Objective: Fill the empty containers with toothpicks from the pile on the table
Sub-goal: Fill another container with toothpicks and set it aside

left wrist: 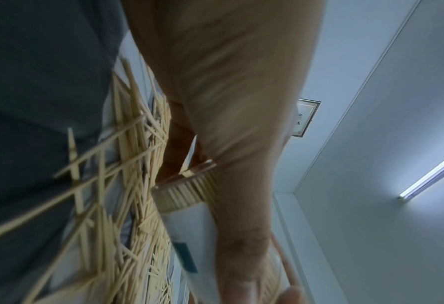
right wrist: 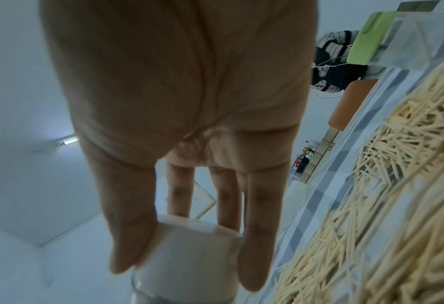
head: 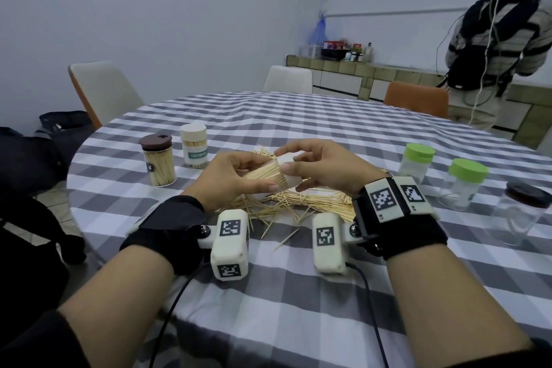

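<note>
Both forearms reach forward, bare, black straps at the wrists. Left hand (head: 231, 175) turned palm inward, fingers and thumb curled round a filled container (head: 268, 178) lying sideways. Right hand (head: 324, 166) meets it from the other side, thumb and fingertips (right wrist: 251, 267) pinching its white cap (right wrist: 189, 255).

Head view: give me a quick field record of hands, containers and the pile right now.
left hand: grips the toothpick-filled container, held on its side above the pile
right hand: holds the white cap at the container's mouth
filled containers: brown-lid jar and white-cap jar, upright, far left
empty containers: two green-lid jars and a dark-lid jar, right side, lids on
pile: loose toothpicks spread on the checked tablecloth under the hands
</note>
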